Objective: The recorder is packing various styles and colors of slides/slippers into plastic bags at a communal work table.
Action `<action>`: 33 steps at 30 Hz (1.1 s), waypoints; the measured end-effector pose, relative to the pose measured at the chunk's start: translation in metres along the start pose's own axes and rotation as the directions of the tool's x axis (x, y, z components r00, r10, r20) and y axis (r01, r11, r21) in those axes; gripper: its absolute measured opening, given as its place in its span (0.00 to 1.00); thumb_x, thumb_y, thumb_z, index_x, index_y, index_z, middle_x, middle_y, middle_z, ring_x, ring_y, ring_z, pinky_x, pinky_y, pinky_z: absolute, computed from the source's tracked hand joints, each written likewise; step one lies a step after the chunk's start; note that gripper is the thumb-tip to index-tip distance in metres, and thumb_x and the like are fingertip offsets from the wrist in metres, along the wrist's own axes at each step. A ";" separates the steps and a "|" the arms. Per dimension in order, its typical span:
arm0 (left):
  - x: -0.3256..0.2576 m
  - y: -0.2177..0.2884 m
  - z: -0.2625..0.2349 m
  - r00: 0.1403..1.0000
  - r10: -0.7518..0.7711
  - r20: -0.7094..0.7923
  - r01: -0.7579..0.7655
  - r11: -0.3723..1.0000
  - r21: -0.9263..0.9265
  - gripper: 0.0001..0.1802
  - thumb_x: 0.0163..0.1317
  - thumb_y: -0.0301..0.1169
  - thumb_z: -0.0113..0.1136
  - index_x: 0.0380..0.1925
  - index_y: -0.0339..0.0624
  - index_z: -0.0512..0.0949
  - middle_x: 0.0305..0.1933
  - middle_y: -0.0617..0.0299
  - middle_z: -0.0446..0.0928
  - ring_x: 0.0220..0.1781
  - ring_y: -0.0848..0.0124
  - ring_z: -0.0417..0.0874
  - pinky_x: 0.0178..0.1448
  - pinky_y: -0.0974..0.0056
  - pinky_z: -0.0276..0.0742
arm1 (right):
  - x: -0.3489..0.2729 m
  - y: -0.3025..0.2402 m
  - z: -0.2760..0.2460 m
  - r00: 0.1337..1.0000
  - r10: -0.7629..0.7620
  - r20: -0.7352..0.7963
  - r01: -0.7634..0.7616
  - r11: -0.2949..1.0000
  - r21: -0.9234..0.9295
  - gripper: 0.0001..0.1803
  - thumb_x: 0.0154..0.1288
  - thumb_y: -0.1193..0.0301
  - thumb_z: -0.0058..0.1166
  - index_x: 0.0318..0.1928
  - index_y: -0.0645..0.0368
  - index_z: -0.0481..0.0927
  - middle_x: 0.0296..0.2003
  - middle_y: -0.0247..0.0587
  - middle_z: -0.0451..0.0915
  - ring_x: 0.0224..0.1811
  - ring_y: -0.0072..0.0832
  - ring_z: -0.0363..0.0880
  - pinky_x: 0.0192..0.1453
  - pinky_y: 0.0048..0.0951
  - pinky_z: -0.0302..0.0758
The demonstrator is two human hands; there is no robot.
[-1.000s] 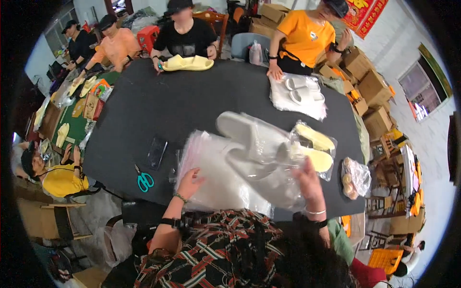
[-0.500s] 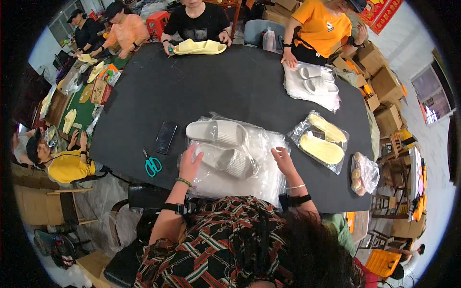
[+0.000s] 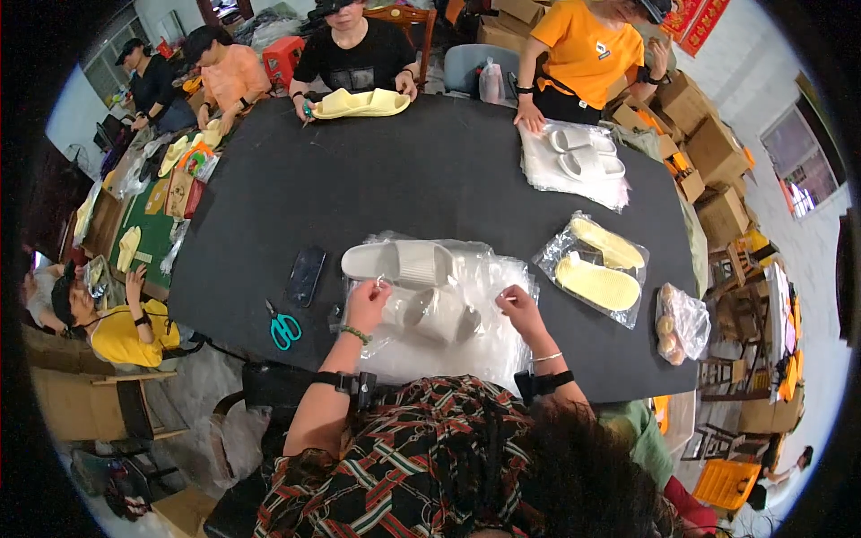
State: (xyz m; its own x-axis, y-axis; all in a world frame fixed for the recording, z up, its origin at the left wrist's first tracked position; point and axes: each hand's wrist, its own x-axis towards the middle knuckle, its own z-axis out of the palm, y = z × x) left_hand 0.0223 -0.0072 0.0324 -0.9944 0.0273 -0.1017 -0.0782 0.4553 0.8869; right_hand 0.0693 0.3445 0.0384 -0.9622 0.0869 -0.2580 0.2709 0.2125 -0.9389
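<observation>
A pair of pale grey slide slippers [image 3: 395, 261] lies in a clear plastic bag [image 3: 480, 269] in front of me. Beneath them is a stack of clear plastic bags [image 3: 404, 361]. My left hand [image 3: 366, 307] is closed in a pinch on the bag's film, over the nearer slipper by its toe end. On the other side, my right hand [image 3: 520, 310] also has its fingertips pinched together on the film at the bag's right part. Glare on the plastic hides exactly where the bag's edges run.
Left of the bags lie teal-handled scissors [image 3: 285, 330] and a dark phone [image 3: 307, 276]. To the right are bagged yellow slippers [image 3: 599, 280] and a bag of round brown items [image 3: 668, 336]. Across the black table [image 3: 359, 179], co-workers handle a yellow slipper [image 3: 363, 103] and bagged white slippers [image 3: 587, 164].
Both hands have gone from spread fingers beside the bag to pinches on its film. The left moved inward over the slippers. The whole view has shifted slightly.
</observation>
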 end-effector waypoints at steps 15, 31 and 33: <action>-0.044 0.008 -0.025 0.972 -0.219 0.086 0.235 0.887 -0.398 0.10 0.66 0.32 0.58 0.42 0.38 0.76 0.26 0.62 0.78 0.24 0.77 0.79 0.29 0.72 0.72 | 0.018 0.004 -0.022 0.953 0.287 0.097 -0.300 0.855 0.424 0.27 0.69 0.48 0.48 0.51 0.61 0.76 0.36 0.37 0.79 0.40 0.25 0.76 0.48 0.29 0.70; -0.048 0.006 -0.020 0.974 -0.217 0.066 0.226 0.898 -0.377 0.07 0.65 0.29 0.58 0.36 0.36 0.77 0.18 0.62 0.76 0.16 0.76 0.75 0.19 0.71 0.67 | 0.023 0.008 -0.018 0.959 -0.074 -0.273 0.166 0.929 0.331 0.10 0.66 0.66 0.57 0.43 0.57 0.75 0.34 0.29 0.77 0.39 0.20 0.76 0.45 0.24 0.72; -0.047 0.000 -0.023 0.969 -0.240 0.064 0.246 0.897 -0.366 0.07 0.65 0.30 0.58 0.36 0.37 0.77 0.18 0.62 0.76 0.16 0.76 0.75 0.19 0.71 0.67 | 0.025 0.002 -0.015 0.931 0.205 -0.303 -0.039 0.878 0.476 0.15 0.67 0.60 0.56 0.45 0.57 0.75 0.35 0.28 0.77 0.40 0.20 0.75 0.46 0.25 0.72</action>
State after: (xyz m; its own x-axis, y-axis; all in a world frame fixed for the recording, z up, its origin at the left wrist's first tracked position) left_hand 0.0676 -0.0289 0.0477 -0.9401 -0.0258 -0.3400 -0.3409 0.0896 0.9358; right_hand 0.0461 0.3617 0.0333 -0.8320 0.4191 -0.3635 0.2623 -0.2802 -0.9234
